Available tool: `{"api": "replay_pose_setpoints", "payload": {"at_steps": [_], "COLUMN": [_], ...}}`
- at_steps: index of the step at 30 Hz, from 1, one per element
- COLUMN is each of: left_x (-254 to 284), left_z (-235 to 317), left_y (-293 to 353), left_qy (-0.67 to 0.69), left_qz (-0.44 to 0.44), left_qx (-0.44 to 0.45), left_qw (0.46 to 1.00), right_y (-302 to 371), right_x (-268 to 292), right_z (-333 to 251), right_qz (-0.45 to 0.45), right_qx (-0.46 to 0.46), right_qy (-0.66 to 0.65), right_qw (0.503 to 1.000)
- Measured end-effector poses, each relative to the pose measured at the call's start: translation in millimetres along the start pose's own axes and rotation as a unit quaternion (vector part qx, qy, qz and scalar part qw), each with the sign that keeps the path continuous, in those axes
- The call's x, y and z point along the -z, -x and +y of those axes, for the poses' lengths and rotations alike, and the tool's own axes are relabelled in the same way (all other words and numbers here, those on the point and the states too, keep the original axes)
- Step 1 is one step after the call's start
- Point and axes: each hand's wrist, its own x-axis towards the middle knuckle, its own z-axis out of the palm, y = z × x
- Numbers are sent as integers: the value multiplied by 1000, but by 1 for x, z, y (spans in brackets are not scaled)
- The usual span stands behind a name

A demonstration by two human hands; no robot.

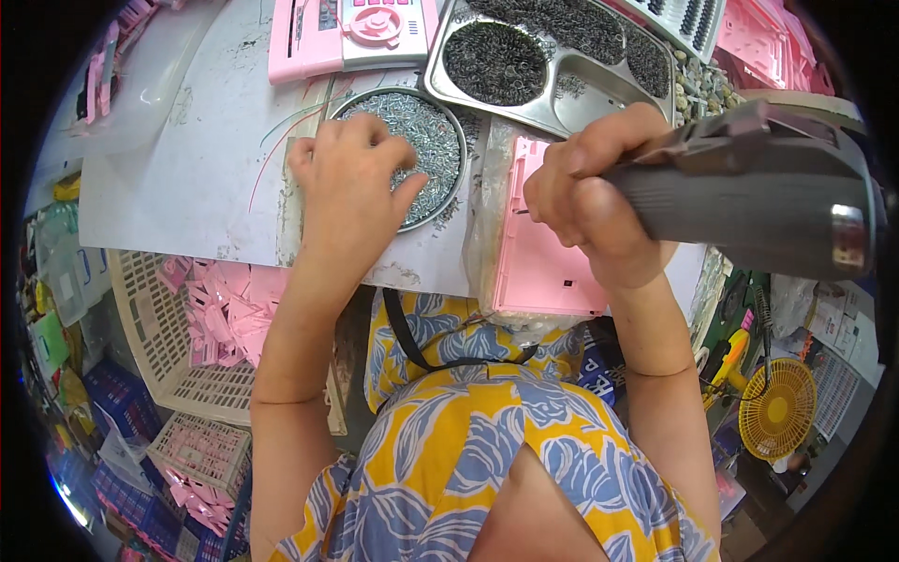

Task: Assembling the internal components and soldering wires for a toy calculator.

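Observation:
My left hand (pixel 351 178) is over a round metal tray (pixel 461 178) of small silver screws (pixel 433 131). Its fingers bend down toward the screws, and a gap shows between thumb and forefinger; the other fingertips are partly hidden. My right hand (pixel 599 192) is wrapped around a dark grey power screwdriver (pixel 740 192), its body slanting off to the right. Below that hand lies a pink plastic panel (pixel 552 272) with a raised rim, on clear plastic wrapping at the table's near edge. A thin dark tip shows by the right fingers, over the panel.
A metal compartment tray (pixel 599 98) holds dark springs or screws behind the panel. A pink-and-white toy-like case (pixel 351 37) stands at the back. Left of me, a cream basket (pixel 150 328) holds pink pieces (pixel 229 309). A yellow fan (pixel 777 407) is at the right.

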Motion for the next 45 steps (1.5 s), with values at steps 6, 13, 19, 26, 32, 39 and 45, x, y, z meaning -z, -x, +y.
{"api": "replay_pose_setpoints", "payload": {"at_steps": [6, 13, 19, 26, 32, 39, 45], "left_x": [-11, 3, -4, -4, 13, 16, -17], "left_z": [-11, 14, 49, 58, 61, 17, 35], "left_y": [-1, 1, 22, 26, 38, 31, -4], "left_qy": [3, 68, 208, 258, 250, 296, 277], "left_qz": [30, 16, 49, 37, -23, 64, 66], "left_qx": [1, -93, -142, -132, -123, -36, -97], "left_qw": [1000, 993, 967, 956, 960, 952, 954], "right_y": [5, -7, 2, 18, 41, 75, 80], "right_x": [-6, 2, 2, -10, -23, -29, -30], "right_z": [12, -2, -43, -49, -46, -40, -21], "right_qz": [-30, -61, -75, -34, 2, -7, -51], "right_qx": [-2, -7, 39, 20, -21, -114, -48], "right_qy": [102, -15, -134, -118, -129, -55, 19], "right_qw": [994, 998, 987, 992, 991, 992, 997]}}
